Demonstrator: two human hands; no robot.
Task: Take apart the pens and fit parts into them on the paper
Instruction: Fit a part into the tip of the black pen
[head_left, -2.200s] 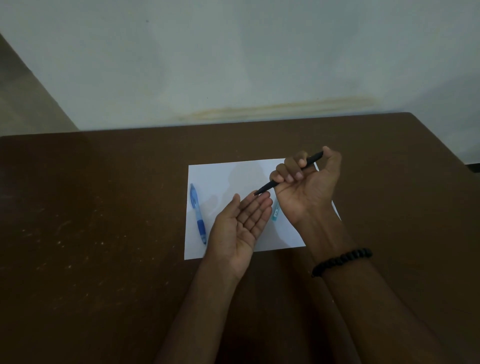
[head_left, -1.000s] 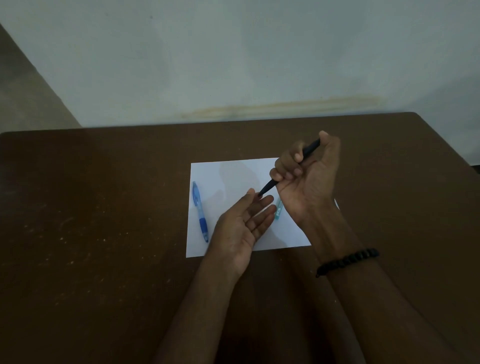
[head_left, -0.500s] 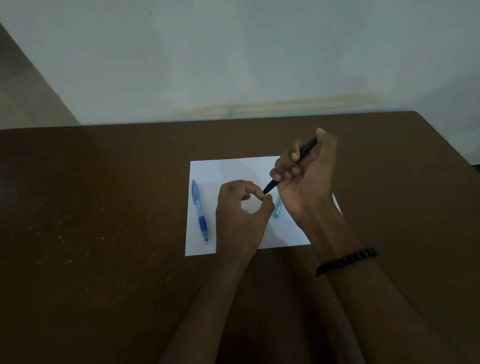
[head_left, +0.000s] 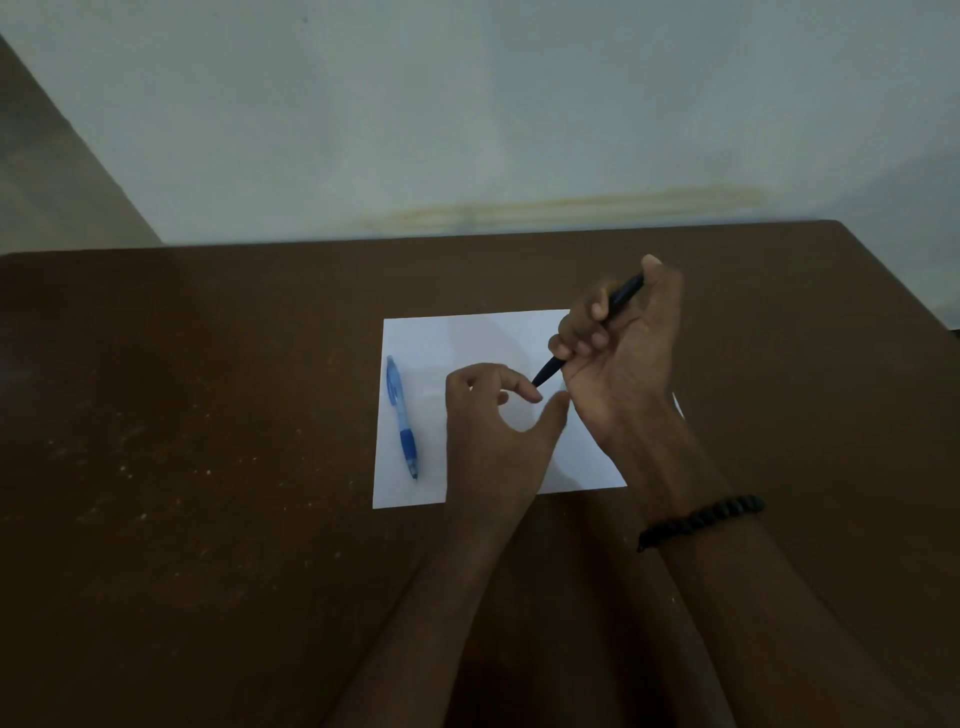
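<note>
A white sheet of paper (head_left: 457, 338) lies on the brown table. A blue pen (head_left: 401, 415) rests along its left side, tip toward me. My right hand (head_left: 618, 358) is closed around a black pen (head_left: 621, 297), held slanted above the paper with its tip (head_left: 540, 378) pointing down-left. My left hand (head_left: 493, 431) hovers palm down over the paper, fingers curled and apart, thumb and forefinger just below the black pen's tip. I see nothing held in it. The small teal part seen earlier is hidden behind my hands.
The brown table (head_left: 208, 467) stretches wide on all sides of the paper, its far edge against a pale wall (head_left: 467, 130). A black bead bracelet (head_left: 701, 519) circles my right wrist.
My left hand turned from palm-up to palm-down, then spread its fingers beneath the black pen's tip. My right hand lifted the pen slightly and tilted it steeper.
</note>
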